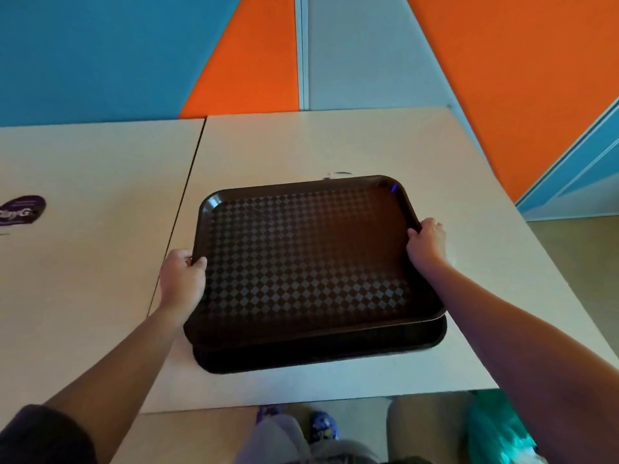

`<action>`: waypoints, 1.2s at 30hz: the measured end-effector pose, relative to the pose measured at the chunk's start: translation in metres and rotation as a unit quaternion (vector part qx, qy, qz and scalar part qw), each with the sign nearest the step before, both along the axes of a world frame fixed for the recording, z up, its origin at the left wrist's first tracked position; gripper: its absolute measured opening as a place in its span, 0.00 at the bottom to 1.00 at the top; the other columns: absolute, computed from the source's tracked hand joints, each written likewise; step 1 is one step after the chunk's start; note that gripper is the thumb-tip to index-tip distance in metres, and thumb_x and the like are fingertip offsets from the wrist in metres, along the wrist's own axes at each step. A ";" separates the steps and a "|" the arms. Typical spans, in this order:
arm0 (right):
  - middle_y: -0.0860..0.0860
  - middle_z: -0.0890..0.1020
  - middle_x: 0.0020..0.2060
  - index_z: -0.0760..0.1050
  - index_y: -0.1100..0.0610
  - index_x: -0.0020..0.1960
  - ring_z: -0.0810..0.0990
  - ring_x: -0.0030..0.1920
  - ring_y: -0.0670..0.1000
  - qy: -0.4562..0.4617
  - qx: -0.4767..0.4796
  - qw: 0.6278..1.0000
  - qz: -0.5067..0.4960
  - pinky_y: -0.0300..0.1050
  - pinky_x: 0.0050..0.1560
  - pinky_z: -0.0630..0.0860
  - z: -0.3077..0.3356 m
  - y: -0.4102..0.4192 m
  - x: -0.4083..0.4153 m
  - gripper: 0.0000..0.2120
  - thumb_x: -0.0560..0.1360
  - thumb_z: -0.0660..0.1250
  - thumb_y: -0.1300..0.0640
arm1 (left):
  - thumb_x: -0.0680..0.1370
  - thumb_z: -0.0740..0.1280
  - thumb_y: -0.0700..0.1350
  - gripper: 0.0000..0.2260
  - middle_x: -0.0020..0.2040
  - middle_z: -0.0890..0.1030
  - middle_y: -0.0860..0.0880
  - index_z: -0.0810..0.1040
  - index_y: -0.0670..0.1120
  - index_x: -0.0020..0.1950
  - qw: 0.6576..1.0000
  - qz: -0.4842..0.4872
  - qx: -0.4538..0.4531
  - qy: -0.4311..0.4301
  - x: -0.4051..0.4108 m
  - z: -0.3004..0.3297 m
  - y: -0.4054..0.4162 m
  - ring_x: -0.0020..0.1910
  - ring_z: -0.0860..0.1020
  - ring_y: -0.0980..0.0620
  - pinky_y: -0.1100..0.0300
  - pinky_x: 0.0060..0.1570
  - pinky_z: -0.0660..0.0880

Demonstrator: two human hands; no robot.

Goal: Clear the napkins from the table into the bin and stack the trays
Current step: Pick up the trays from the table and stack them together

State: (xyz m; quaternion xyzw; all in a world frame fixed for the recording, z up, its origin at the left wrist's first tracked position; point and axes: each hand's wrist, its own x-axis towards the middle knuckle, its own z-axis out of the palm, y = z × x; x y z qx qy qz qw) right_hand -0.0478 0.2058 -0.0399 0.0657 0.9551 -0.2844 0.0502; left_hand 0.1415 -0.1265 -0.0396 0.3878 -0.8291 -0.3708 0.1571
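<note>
A dark brown tray (pixel 308 256) with a checkered inner surface is held over a second dark tray (pixel 321 356), whose near edge shows beneath it on the pale table (pixel 335 142). The upper one sits slightly skewed on the lower one. My left hand (pixel 182 279) grips the upper tray's left rim. Its right rim is gripped by my right hand (pixel 427 246). No napkins are visible on the table.
A second pale table (pixel 83 262) adjoins on the left, carrying a purple sticker (pixel 21 211). A green plastic bag (pixel 499 430) sits on the floor at the lower right. Blue and orange wall panels stand behind the tables.
</note>
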 end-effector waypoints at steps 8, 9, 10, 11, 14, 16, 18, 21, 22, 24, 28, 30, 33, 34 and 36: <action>0.62 0.71 0.58 0.69 0.64 0.59 0.73 0.57 0.63 -0.025 -0.021 0.999 -0.003 0.53 0.54 0.69 -0.010 0.020 0.015 0.14 0.78 0.62 0.57 | 0.77 0.63 0.41 0.07 0.28 0.74 0.50 0.79 0.39 0.45 1.000 0.001 -0.009 -0.013 0.019 -0.015 0.017 0.30 0.73 0.53 0.62 0.27 0.64; 0.62 0.71 0.58 0.69 0.64 0.59 0.73 0.57 0.63 -0.025 -0.015 1.000 -0.001 0.54 0.54 0.70 -0.011 0.020 0.016 0.14 0.77 0.62 0.56 | 0.77 0.63 0.40 0.07 0.28 0.73 0.51 0.79 0.39 0.45 1.000 -0.001 -0.016 -0.016 0.020 -0.016 0.017 0.30 0.73 0.53 0.62 0.28 0.65; 0.62 0.72 0.58 0.69 0.63 0.59 0.73 0.57 0.63 -0.026 -0.010 1.000 0.001 0.54 0.54 0.70 -0.013 0.020 0.018 0.14 0.77 0.62 0.56 | 0.77 0.63 0.40 0.07 0.29 0.74 0.51 0.79 0.39 0.44 1.000 -0.006 -0.022 -0.016 0.021 -0.017 0.018 0.31 0.73 0.52 0.61 0.29 0.65; 0.61 0.72 0.58 0.69 0.63 0.59 0.73 0.57 0.63 -0.028 -0.007 1.000 0.000 0.54 0.54 0.70 -0.015 0.020 0.020 0.14 0.77 0.62 0.56 | 0.77 0.64 0.39 0.06 0.30 0.76 0.50 0.79 0.39 0.44 0.999 -0.012 -0.031 -0.019 0.023 -0.018 0.017 0.32 0.74 0.51 0.60 0.32 0.67; 0.61 0.72 0.58 0.68 0.61 0.59 0.73 0.57 0.63 -0.037 0.001 0.999 -0.001 0.55 0.54 0.71 -0.022 0.022 0.028 0.13 0.77 0.61 0.59 | 0.75 0.66 0.41 0.06 0.33 0.79 0.48 0.81 0.41 0.43 0.996 -0.035 -0.063 -0.042 0.028 -0.022 0.012 0.39 0.77 0.45 0.55 0.39 0.74; 0.60 0.72 0.58 0.68 0.61 0.59 0.73 0.56 0.62 -0.037 0.007 0.999 -0.002 0.55 0.54 0.71 -0.026 0.024 0.032 0.12 0.76 0.59 0.60 | 0.75 0.66 0.42 0.05 0.36 0.80 0.48 0.81 0.42 0.44 0.995 -0.054 -0.068 -0.046 0.031 -0.029 0.009 0.41 0.78 0.45 0.51 0.44 0.78; 0.60 0.71 0.57 0.68 0.61 0.58 0.73 0.56 0.62 -0.028 0.015 0.999 0.001 0.55 0.53 0.72 -0.028 0.026 0.034 0.11 0.76 0.59 0.60 | 0.76 0.65 0.44 0.06 0.40 0.81 0.48 0.80 0.44 0.47 0.996 -0.058 -0.048 -0.044 0.034 -0.038 0.006 0.42 0.78 0.48 0.51 0.45 0.79; 0.59 0.71 0.56 0.69 0.61 0.57 0.72 0.56 0.62 -0.011 0.054 0.998 0.013 0.56 0.53 0.73 -0.030 0.028 0.034 0.10 0.77 0.59 0.58 | 0.76 0.63 0.50 0.11 0.48 0.79 0.47 0.77 0.47 0.53 0.997 -0.046 -0.019 -0.064 0.036 -0.059 -0.006 0.46 0.78 0.49 0.50 0.48 0.79; 0.59 0.71 0.56 0.68 0.61 0.57 0.72 0.56 0.61 -0.009 0.070 0.997 0.017 0.56 0.53 0.73 -0.031 0.028 0.034 0.11 0.77 0.59 0.57 | 0.76 0.63 0.50 0.12 0.50 0.78 0.47 0.76 0.46 0.55 0.997 -0.042 -0.014 -0.065 0.036 -0.062 -0.007 0.48 0.78 0.49 0.51 0.49 0.79; 0.58 0.71 0.57 0.68 0.60 0.58 0.70 0.58 0.61 -0.011 0.099 0.995 0.022 0.55 0.52 0.72 -0.030 0.028 0.033 0.11 0.78 0.59 0.56 | 0.77 0.63 0.48 0.12 0.53 0.76 0.45 0.74 0.44 0.57 0.998 -0.036 -0.010 -0.059 0.034 -0.048 0.005 0.51 0.77 0.47 0.51 0.51 0.78; 0.60 0.72 0.57 0.66 0.60 0.58 0.71 0.58 0.62 -0.029 0.102 0.994 0.015 0.54 0.50 0.72 -0.029 0.022 0.032 0.10 0.78 0.58 0.57 | 0.79 0.61 0.41 0.14 0.59 0.72 0.39 0.67 0.38 0.62 0.998 -0.018 0.017 -0.053 0.027 -0.037 0.019 0.57 0.73 0.42 0.49 0.57 0.74; 0.61 0.73 0.56 0.65 0.61 0.59 0.73 0.57 0.63 -0.058 0.061 0.996 0.003 0.55 0.50 0.72 -0.032 0.022 0.029 0.11 0.78 0.57 0.57 | 0.80 0.59 0.42 0.15 0.61 0.72 0.38 0.64 0.38 0.65 0.996 -0.018 0.051 -0.064 0.025 -0.035 0.021 0.58 0.73 0.41 0.51 0.55 0.72; 0.61 0.74 0.56 0.67 0.63 0.61 0.75 0.55 0.63 -0.117 0.015 0.993 -0.012 0.53 0.51 0.73 -0.031 0.026 0.023 0.18 0.78 0.59 0.52 | 0.81 0.58 0.49 0.18 0.58 0.75 0.40 0.66 0.39 0.65 0.991 -0.033 0.075 -0.104 0.023 -0.032 0.015 0.53 0.74 0.43 0.54 0.49 0.70; 0.61 0.75 0.56 0.67 0.64 0.61 0.75 0.55 0.62 -0.131 0.005 0.991 -0.018 0.53 0.51 0.73 -0.031 0.027 0.021 0.20 0.77 0.60 0.49 | 0.80 0.57 0.52 0.20 0.55 0.75 0.42 0.68 0.39 0.64 0.988 -0.036 0.080 -0.129 0.022 -0.031 0.012 0.51 0.73 0.45 0.55 0.48 0.70; 0.61 0.76 0.55 0.67 0.64 0.62 0.76 0.54 0.62 -0.146 -0.010 0.989 -0.021 0.51 0.50 0.73 -0.033 0.027 0.021 0.23 0.77 0.60 0.46 | 0.80 0.53 0.58 0.24 0.50 0.74 0.44 0.70 0.39 0.62 0.980 -0.039 0.090 -0.176 0.020 -0.030 0.008 0.47 0.72 0.46 0.55 0.46 0.69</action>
